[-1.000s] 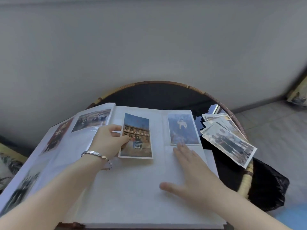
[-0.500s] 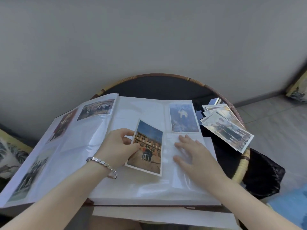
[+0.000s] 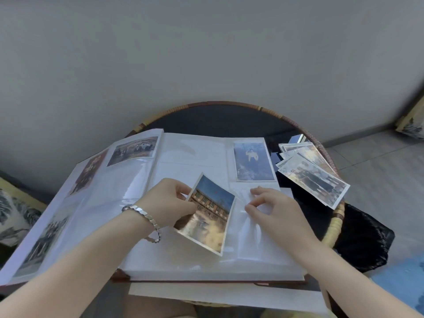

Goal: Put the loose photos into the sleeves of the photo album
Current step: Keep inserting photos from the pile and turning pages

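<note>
album [image 3: 190, 157] pages lie open across a round table [image 3: 231, 104] with a rattan rim, close to a plain grey wall. the person's left hand [image 3: 168, 201], a silver bracelet [image 3: 143, 214] at the wrist, pinches a building photo [image 3: 210, 216] by its left edge between thumb and fingers. the print is tilted, its top leaning left, and sits over the middle of the right-hand page. whether it touches the page i cannot tell. just beside it the right hand [image 3: 273, 211] rests on the same page with fingers curled, thumb and forefinger nipping the clear film of a sleeve [image 3: 249, 228] in the lower right of that page. straight above that sleeve a bluish portrait photo [image 3: 253, 165] is tucked into the upper pocket. the left-hand page arches up from the spine and carries filled pockets, a group photo [image 3: 134, 150] topmost near the fold. loose photos [image 3: 312, 177] fan out on the table just right of the album, the nearest one hanging over the rim. a crumpled black bag [image 3: 364, 239] lies beyond the table's right edge.
</note>
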A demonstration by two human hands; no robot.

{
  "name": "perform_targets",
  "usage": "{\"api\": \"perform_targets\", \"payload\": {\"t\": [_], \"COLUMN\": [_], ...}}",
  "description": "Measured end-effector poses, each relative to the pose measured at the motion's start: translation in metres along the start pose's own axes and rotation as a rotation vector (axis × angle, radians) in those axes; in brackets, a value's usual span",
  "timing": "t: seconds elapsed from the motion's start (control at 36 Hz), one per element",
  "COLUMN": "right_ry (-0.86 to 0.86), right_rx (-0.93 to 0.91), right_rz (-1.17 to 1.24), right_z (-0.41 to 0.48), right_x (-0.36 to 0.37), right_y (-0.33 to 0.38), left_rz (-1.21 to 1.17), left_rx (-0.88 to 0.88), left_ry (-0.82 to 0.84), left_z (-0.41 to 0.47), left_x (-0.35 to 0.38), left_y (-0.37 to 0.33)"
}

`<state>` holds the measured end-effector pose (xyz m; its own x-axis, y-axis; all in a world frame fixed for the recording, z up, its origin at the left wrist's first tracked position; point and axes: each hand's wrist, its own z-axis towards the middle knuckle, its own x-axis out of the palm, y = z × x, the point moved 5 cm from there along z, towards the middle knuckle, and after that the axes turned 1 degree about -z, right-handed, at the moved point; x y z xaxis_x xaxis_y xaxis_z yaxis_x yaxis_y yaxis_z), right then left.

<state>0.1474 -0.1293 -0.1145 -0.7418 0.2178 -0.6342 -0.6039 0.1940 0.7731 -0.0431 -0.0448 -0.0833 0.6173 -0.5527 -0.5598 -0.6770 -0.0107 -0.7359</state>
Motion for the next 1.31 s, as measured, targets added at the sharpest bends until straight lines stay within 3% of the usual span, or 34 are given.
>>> {"api": "perform_targets", "payload": {"t": [0.28, 0.61, 0.69, 0.78, 0.97, 1.17, 1.31], "right_ry": [0.025, 0.193, 0.169, 0.126, 0.150, 0.127, 0.111], "right_rx": [-0.025, -0.186, -0.187, -0.172, -0.136, -0.146, -0.129], "right_rz": [0.003, -0.146, -0.169, -0.200, -0.196, -0.183, -0.166], "right_z": [0.001, -0.016, -0.023, -0.027, -0.033, -0.031, -0.031], "right_x": [-0.001, 0.002, -0.003, -0.012, -0.019, -0.017, -0.018], "right_y": [-0.001, 0.002, -0.004, -0.010, -0.021, -0.021, -0.021], "left_rz": [0.009, -0.095, 0.001, 0.104, -0.009, -0.116, -0.190], "left_rx": [0.062, 0.033, 0.100, 0.176, 0.089, 0.039, 0.032], "left_ry": [-0.066, -0.015, -0.014, -0.132, -0.081, -0.277, -0.291], "left_z": [0.003, -0.003, -0.004, -0.001, 0.009, 0.003, 0.000], "left_x": [0.025, 0.055, 0.061, 0.054, 0.054, 0.060, 0.076], "left_y": [0.001, 0.004, -0.002, -0.005, 0.000, -0.003, -0.008]}}
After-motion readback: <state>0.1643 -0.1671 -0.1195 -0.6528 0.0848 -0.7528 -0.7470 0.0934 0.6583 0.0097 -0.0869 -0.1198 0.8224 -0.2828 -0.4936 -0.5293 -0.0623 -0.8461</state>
